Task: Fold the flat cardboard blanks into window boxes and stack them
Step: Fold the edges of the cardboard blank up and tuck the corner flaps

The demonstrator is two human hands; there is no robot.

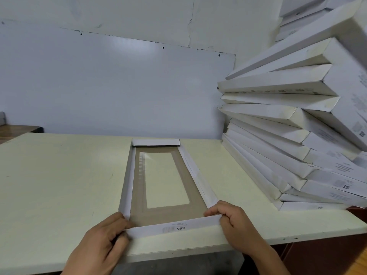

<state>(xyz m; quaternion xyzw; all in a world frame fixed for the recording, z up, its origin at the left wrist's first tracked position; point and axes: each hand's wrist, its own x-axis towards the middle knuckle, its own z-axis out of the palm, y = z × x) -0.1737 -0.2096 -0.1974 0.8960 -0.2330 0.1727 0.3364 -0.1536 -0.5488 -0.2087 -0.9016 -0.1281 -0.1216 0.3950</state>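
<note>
Both hands work the near end of a half-folded window box (164, 187) lying lengthwise on the cream table (59, 175): the left hand (103, 241) and right hand (236, 227) each pinch a corner of the raised near flap (174, 228). Just right of it, a leaning stack of finished boxes (288, 135) crowds the table's right side, against the pale wall board (111, 82).
</note>
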